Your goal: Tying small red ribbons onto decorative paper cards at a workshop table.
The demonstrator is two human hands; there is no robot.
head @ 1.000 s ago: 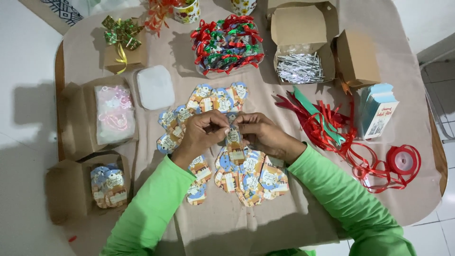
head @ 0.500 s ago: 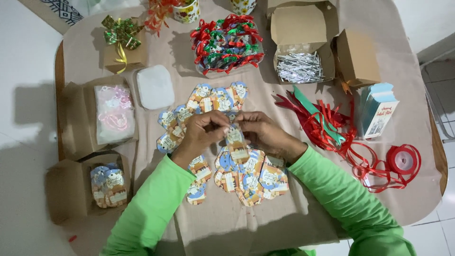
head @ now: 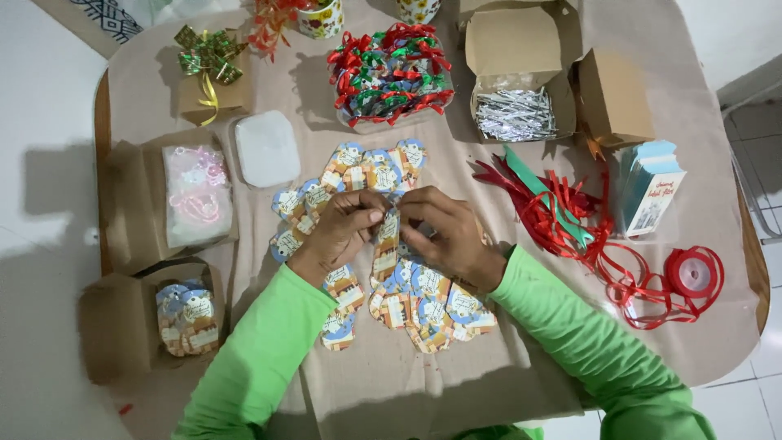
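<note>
Nothing much has shifted since the earlier frames: both hands have stayed together over the middle of the table, with only the fingers working a little differently on the same small card. From my seat I see the left hand [head: 342,232] pinched shut on the upper edge of a paper tag [head: 386,236], thumb and fingers pressed together, while the right hand [head: 444,232] meets it from the other side, its fingertips closed on the same tag (whether a thread or tie sits between them I cannot tell). Green sleeves [head: 261,358] run back toward the camera.

Under and around the hands lies a loose pile of tags [head: 415,297], printed in blue and orange, fanned out on the brown paper cover [head: 391,383] of the table. To the person's left, nearest the camera, an open cardboard box [head: 122,326] holds a stack of similar tags; just beyond it a second open box [head: 134,204] holds a clear bag with pink shapes. A white square pad [head: 267,148] sits beside that.

To the right, red ribbon [head: 570,220] trails in loops toward a red ribbon spool [head: 692,273], near a small blue and white carton [head: 650,187]. Farther off, a clear tub of red and green bows [head: 391,73] stands at the middle, an open box of silver shreds [head: 513,110] beside it, and a small box with a gold bow [head: 210,77] at the far left.
</note>
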